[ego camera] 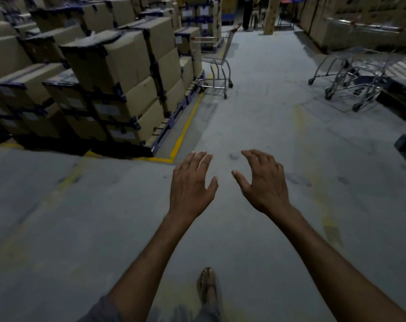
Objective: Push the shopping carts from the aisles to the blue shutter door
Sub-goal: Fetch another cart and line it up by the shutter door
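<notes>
a person's left hand (190, 185) and right hand (264, 182) reach forward over a grey warehouse floor (255, 126), fingers spread and lightly bent, holding nothing. one shopping cart (214, 59) stands ahead beside stacked cardboard boxes (118, 73); nested carts (357, 66) sit well apart at right. a sandalled foot (207, 287) shows below.
</notes>
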Demonstrator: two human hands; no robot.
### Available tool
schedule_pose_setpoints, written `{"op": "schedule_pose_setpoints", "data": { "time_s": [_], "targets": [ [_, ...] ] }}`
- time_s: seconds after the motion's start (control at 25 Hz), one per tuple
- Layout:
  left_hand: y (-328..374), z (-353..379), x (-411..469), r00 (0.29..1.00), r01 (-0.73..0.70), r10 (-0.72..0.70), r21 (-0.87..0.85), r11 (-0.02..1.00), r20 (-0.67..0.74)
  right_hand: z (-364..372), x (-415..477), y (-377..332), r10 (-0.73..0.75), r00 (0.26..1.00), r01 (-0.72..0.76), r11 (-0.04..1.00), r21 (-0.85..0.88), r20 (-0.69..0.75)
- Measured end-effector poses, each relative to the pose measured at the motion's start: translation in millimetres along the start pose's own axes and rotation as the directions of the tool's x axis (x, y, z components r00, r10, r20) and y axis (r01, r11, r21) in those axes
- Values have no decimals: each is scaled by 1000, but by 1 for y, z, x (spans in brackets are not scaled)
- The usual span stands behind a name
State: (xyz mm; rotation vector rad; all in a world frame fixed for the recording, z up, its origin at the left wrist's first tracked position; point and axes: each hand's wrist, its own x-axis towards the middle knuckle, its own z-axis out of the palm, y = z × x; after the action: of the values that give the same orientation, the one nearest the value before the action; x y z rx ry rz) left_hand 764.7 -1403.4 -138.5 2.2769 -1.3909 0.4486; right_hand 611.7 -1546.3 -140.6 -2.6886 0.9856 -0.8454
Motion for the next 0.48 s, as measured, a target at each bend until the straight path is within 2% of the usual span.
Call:
{"op": "schedule_pose_setpoints", "data": {
  "time_s": [0.28,0.48],
  "targets": [
    [-58,85,170,993,97,-81,-193,976,88,75,158,40,87,993,-92,994,52,75],
    [-80,136,285,991,65,-34,-250,966,127,107,262,73,174,984,-178,980,85,48]
  ]
}}
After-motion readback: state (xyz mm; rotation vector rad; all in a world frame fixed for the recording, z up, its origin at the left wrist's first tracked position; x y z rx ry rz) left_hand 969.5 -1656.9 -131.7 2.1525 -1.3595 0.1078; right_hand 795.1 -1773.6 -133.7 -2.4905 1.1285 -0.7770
